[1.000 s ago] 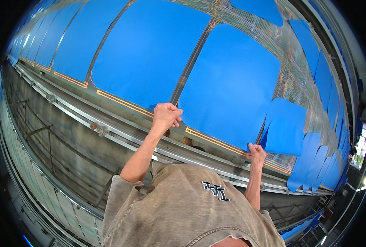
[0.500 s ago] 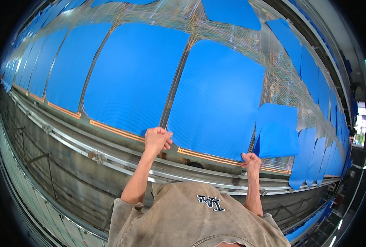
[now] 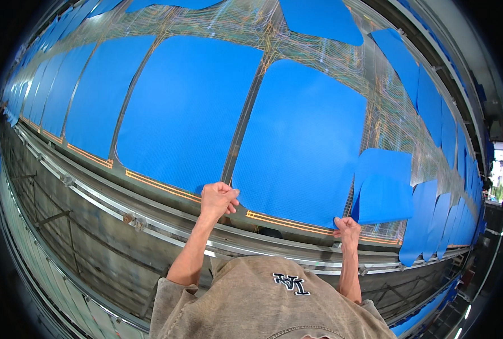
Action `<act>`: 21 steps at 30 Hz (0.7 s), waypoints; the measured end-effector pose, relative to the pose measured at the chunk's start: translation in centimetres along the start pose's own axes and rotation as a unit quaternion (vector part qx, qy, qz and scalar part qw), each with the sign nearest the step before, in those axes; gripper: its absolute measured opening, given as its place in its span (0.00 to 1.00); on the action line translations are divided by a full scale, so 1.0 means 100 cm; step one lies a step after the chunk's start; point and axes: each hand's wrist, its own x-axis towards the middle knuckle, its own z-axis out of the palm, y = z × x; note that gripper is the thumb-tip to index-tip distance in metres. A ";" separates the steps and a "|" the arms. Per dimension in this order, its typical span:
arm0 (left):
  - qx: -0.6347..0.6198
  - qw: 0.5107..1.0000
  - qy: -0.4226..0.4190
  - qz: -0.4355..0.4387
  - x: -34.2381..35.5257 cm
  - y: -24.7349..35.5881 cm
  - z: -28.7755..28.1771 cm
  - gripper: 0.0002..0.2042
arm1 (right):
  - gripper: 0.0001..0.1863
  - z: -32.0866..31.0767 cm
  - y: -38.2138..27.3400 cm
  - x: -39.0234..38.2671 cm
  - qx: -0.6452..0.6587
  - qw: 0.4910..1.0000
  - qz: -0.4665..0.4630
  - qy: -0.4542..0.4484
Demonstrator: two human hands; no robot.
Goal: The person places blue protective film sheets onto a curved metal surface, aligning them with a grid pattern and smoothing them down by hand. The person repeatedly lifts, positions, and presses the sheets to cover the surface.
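- The sheet (image 3: 302, 141), the left hand (image 3: 219, 200) and the right hand (image 3: 346, 229) all sit lower in view than a second ago (my guess is that the viewpoint moved, not them).
- Against the bench (image 3: 243, 131), the sheet has hardly shifted. It lies flat on top, with a dark strip of bench between it and the left sheet (image 3: 189, 107).
- The left hand is still at the near left corner. Its thumb and finger are pinched together and look to grip that corner, though the very tip is hard to see.
- The right hand is still at the near right corner, pinching it.
- The near edge still runs beside the orange lines (image 3: 291, 223). A thin gap parts the right edge from the folded sheet (image 3: 384, 192).
- So little change seems to mean the hands are keeping the sheet in its spot, not carrying it.
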 end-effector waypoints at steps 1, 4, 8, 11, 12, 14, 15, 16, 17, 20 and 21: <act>-0.002 1.000 0.001 0.001 0.000 0.000 0.000 0.08 | 0.12 0.000 -0.001 -0.001 0.000 1.000 0.001 0.000; -0.007 1.000 -0.003 -0.001 0.000 0.002 0.000 0.08 | 0.11 0.001 -0.004 -0.001 -0.001 1.000 0.002 0.001; -0.014 1.000 -0.003 -0.008 0.000 0.003 0.001 0.08 | 0.12 0.002 -0.004 -0.002 -0.005 1.000 0.006 0.010; -0.011 1.000 -0.001 -0.012 -0.001 0.004 0.001 0.08 | 0.14 0.019 -0.022 -0.020 -0.356 0.905 -0.194 0.128; -0.013 1.000 0.000 -0.014 -0.002 0.004 0.001 0.09 | 0.20 0.030 -0.037 -0.027 -0.380 0.893 -0.186 0.152; -0.012 1.000 -0.001 -0.015 -0.002 0.005 0.001 0.09 | 0.28 0.047 -0.053 -0.024 -0.444 0.786 -0.390 0.181; -0.010 1.000 0.001 -0.015 -0.003 0.006 0.001 0.09 | 0.32 0.061 -0.065 -0.019 -0.427 0.786 -0.426 0.136; -0.007 1.000 0.002 -0.015 -0.003 0.007 0.001 0.09 | 0.36 0.078 -0.077 -0.012 -0.408 0.783 -0.461 0.091; -0.004 1.000 0.005 -0.016 -0.004 0.006 0.000 0.09 | 0.41 0.098 -0.082 -0.002 -0.436 0.771 -0.461 0.052; 0.001 1.000 -0.001 -0.013 -0.003 0.010 0.003 0.08 | 0.44 0.160 -0.090 0.045 -0.474 0.758 -0.449 0.025; -0.002 1.000 -0.004 -0.012 -0.002 0.008 0.003 0.08 | 0.44 0.179 -0.097 0.057 -0.469 0.756 -0.457 0.021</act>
